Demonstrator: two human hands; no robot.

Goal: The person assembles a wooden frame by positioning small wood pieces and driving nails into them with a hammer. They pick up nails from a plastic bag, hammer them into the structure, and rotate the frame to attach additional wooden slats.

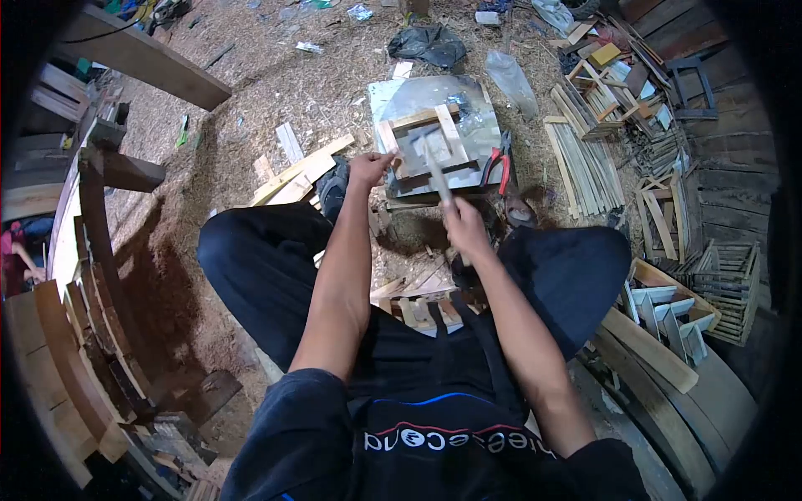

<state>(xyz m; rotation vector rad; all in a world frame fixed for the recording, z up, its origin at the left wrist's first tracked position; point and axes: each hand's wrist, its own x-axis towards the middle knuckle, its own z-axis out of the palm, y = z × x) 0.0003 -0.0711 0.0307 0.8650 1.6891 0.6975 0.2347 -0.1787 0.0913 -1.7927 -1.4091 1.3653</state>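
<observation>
A small wooden frame (pixel 449 134) lies on a low metal-topped work surface (pixel 386 93) between the knees. My right hand (pixel 464 227) is closed round the handle of a hammer (pixel 436 171), whose head end reaches over the middle of the frame. At the frame's left side is my left hand (pixel 368 169), its fingers bent together near the wood; whatever they pinch is too small to make out. Red-handled pliers (pixel 499 169) rest at the right edge of the work surface.
Wood strips (pixel 585 171) lie stacked to the right, near wooden crates (pixel 597 104). Planks (pixel 292 177) lie by the left foot. A black plastic bag (pixel 427 46) sits beyond the work surface. A thick post (pixel 150 63) slants in at upper left. Part of another person (pixel 18 259) shows at far left.
</observation>
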